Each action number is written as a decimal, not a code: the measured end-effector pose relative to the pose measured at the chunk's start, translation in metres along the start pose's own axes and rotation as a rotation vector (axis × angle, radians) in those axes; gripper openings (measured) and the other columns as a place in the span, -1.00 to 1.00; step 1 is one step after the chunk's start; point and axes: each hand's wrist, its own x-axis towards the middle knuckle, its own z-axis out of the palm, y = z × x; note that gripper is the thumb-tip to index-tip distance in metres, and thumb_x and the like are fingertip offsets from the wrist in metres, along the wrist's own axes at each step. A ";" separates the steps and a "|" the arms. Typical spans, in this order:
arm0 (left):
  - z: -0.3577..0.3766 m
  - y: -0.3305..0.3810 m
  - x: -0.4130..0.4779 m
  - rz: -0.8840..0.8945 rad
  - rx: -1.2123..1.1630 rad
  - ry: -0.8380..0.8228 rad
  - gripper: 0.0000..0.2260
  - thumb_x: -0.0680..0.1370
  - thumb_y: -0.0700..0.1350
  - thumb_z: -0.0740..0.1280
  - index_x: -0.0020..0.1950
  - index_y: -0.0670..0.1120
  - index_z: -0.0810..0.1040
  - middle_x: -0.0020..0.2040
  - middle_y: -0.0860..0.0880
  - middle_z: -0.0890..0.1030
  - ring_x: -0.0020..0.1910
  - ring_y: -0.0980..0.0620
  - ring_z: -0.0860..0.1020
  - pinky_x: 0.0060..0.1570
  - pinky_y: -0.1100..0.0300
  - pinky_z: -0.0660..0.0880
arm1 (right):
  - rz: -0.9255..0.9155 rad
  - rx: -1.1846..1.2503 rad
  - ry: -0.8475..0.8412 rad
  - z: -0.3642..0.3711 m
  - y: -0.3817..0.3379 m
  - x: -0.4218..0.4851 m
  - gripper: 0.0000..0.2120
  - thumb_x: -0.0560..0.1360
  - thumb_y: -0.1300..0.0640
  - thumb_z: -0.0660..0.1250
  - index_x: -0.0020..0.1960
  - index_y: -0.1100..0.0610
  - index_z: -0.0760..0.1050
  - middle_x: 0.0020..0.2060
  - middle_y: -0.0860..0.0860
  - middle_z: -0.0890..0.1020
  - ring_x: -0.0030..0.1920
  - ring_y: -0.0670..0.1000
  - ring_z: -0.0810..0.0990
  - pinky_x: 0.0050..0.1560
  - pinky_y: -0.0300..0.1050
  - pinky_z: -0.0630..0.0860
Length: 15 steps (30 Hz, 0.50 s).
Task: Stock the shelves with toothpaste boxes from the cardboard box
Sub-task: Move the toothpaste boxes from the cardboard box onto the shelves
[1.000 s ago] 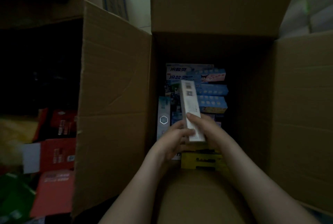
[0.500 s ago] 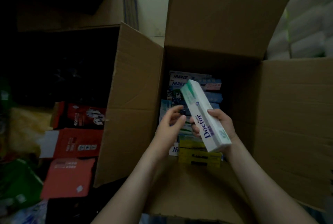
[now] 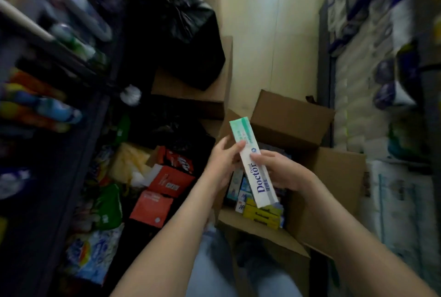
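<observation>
Head view | left hand and right hand pinch toothpaste box above cardboard box | advice: carry label-out (shelves left of cardboard box, blurred)

The cardboard box stands open on the floor, with toothpaste boxes lying inside. Above it, one toothpaste box is held between the left grip and the right grip. Shelves stand left, with packets on the floor between. Behind, a bag sits on a carton.
</observation>
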 end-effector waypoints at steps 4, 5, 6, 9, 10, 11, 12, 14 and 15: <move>-0.010 0.048 -0.056 0.131 0.032 -0.021 -0.60 0.57 -0.07 0.31 0.39 -0.13 0.39 0.09 -0.12 0.64 -0.07 0.01 0.66 -0.17 0.12 0.60 | -0.154 -0.103 0.049 0.046 -0.054 -0.033 -0.71 0.54 0.04 0.31 0.17 0.20 0.48 -0.12 0.10 0.65 -0.16 0.03 0.65 -0.08 -0.06 0.58; -0.014 0.058 -0.072 0.143 0.082 -0.036 -0.60 0.56 -0.01 0.32 0.36 -0.11 0.43 0.05 -0.08 0.66 -0.09 0.04 0.66 -0.20 0.17 0.56 | -0.187 -0.057 0.044 0.057 -0.065 -0.037 -0.74 0.55 0.07 0.29 0.15 0.21 0.49 -0.13 0.10 0.65 -0.17 0.03 0.65 -0.10 -0.06 0.59; -0.021 0.066 -0.087 0.142 0.148 -0.046 -0.60 0.53 0.04 0.35 0.30 -0.10 0.47 0.01 -0.05 0.67 -0.10 0.04 0.66 -0.20 0.19 0.54 | -0.211 -0.017 0.034 0.068 -0.075 -0.039 -0.74 0.56 0.08 0.28 0.15 0.23 0.49 -0.16 0.10 0.66 -0.19 0.04 0.65 -0.13 -0.07 0.60; -0.050 0.081 -0.127 0.178 0.216 0.044 -0.67 0.48 0.02 0.42 0.12 -0.16 0.52 -0.08 -0.05 0.65 -0.19 0.07 0.62 -0.24 0.23 0.50 | -0.251 0.046 -0.022 0.113 -0.103 -0.040 -0.75 0.58 0.11 0.24 0.12 0.28 0.49 -0.22 0.11 0.66 -0.24 0.04 0.66 -0.22 -0.11 0.61; -0.062 0.085 -0.137 0.231 0.214 0.148 -0.70 0.48 0.00 0.43 0.08 -0.17 0.52 -0.09 -0.06 0.63 -0.22 0.09 0.60 -0.26 0.26 0.49 | -0.260 0.040 -0.042 0.131 -0.111 -0.038 -0.77 0.59 0.12 0.23 0.10 0.28 0.49 -0.23 0.10 0.66 -0.25 0.03 0.66 -0.24 -0.13 0.60; -0.073 0.089 -0.147 0.286 0.201 0.268 -0.71 0.47 -0.01 0.45 0.06 -0.16 0.53 -0.08 -0.06 0.62 -0.23 0.11 0.59 -0.26 0.28 0.49 | -0.268 0.035 -0.063 0.151 -0.117 -0.035 -0.78 0.59 0.12 0.23 0.08 0.27 0.50 -0.24 0.09 0.67 -0.25 0.02 0.66 -0.25 -0.13 0.60; -0.084 0.093 -0.157 0.341 0.169 0.387 -0.71 0.46 0.01 0.47 0.03 -0.15 0.53 -0.06 -0.08 0.63 -0.22 0.11 0.59 -0.25 0.29 0.49 | -0.270 0.029 -0.084 0.172 -0.122 -0.031 -0.79 0.59 0.12 0.23 0.06 0.27 0.50 -0.24 0.08 0.67 -0.24 0.02 0.66 -0.25 -0.13 0.60; -0.107 0.100 -0.177 0.414 0.088 0.608 -0.70 0.44 0.06 0.47 -0.01 -0.10 0.52 -0.05 -0.08 0.63 -0.18 0.09 0.60 -0.24 0.29 0.50 | -0.268 0.027 -0.137 0.215 -0.129 -0.023 -0.78 0.59 0.11 0.23 0.06 0.27 0.50 -0.21 0.09 0.66 -0.22 0.03 0.65 -0.20 -0.12 0.60; -0.119 0.102 -0.188 0.437 0.022 0.706 -0.69 0.44 0.08 0.47 0.00 -0.09 0.51 -0.05 -0.06 0.63 -0.16 0.08 0.60 -0.23 0.28 0.52 | -0.269 0.029 -0.171 0.237 -0.129 -0.019 -0.77 0.60 0.10 0.22 0.06 0.27 0.50 -0.18 0.10 0.65 -0.20 0.03 0.65 -0.17 -0.10 0.60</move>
